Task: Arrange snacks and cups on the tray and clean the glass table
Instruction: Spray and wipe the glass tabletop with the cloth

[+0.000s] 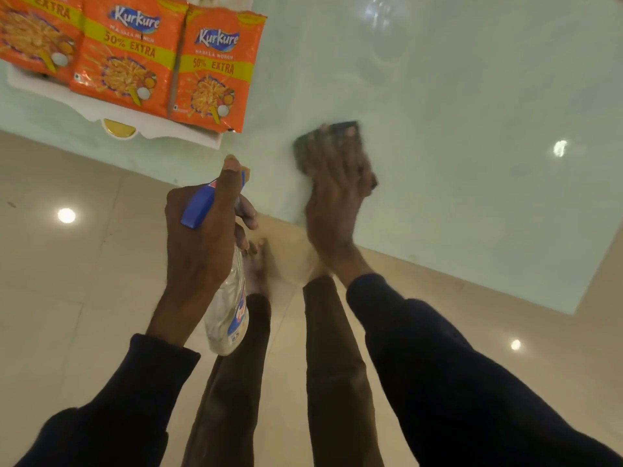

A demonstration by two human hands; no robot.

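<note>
The pale glass table is seen from above, its near edge running slantwise over a tiled floor. A white tray is set on the table close to the near edge, toward the left, and three orange Kurkure snack packets are laid side by side on it, overlapping. A clear spray bottle with a blue trigger head is held off the table, just beyond the near edge; it is gripped at the neck by the left hand, fingers curled round it. The right hand is pressed flat, fingers spread, on a dark cloth, blurred, which lies on the table near that edge, to the right of the tray.
</note>
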